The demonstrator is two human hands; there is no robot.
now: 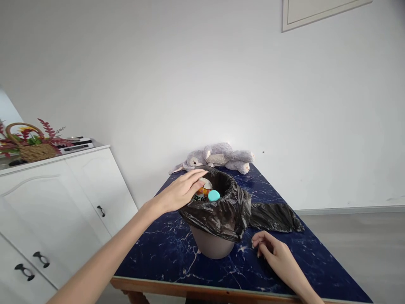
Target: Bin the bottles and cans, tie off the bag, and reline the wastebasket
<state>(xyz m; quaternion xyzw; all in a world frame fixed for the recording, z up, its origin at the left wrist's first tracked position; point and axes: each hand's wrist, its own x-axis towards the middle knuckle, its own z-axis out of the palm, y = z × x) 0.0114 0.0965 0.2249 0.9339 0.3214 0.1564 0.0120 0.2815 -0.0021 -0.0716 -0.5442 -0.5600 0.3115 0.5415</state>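
A grey-brown bin [212,244] lined with a black plastic bag [218,217] stands upright on the dark blue table. Inside its mouth, toward the left, are an orange drink can [204,191] with a silver top and something with a turquoise cap [214,195]; their lower parts are hidden. My left hand [183,188] lies over the left rim with fingers stretched out, its fingertips at the can's top. To the right of the bin, my right hand [274,252] rests by the tabletop, fingers loosely bent and holding nothing.
A second piece of black plastic bag [275,216] lies flat right of the bin. Behind, a grey plush toy [218,156] lies against the wall. At left stands a white cabinet [85,181] with a flower basket [38,151] on top. The table [177,259] has a wooden front edge.
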